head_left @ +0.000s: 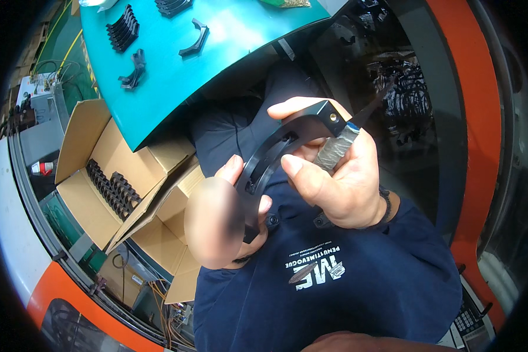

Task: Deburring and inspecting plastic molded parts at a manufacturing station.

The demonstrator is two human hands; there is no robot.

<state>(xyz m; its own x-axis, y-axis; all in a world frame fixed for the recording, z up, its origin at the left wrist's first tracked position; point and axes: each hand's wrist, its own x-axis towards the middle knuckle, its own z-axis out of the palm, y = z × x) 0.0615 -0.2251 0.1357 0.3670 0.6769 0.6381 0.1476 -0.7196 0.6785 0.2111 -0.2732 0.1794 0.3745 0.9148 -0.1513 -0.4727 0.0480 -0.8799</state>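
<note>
A black curved bracket-like part (270, 155), with slots along its inner side and a small brass-coloured insert at its upper end, is held up in front of my chest. My left hand (217, 220), partly blurred, is closed around its lower end. My right hand (349, 188) grips the upper end, its thumb near the inner curve. Tucked in that same hand is a handle wrapped in greyish tape (337, 149); a dark, pointed, blade-like piece (374, 108) seems to extend from it. The tool's exact kind is unclear.
On the teal table (158, 70) lie a stacked row of black curved parts (122, 29), another stack (173, 6) and two single ones (197, 39). An open cardboard box (79, 190) at left holds several black parts (112, 189). An orange machine frame (478, 117) stands at right.
</note>
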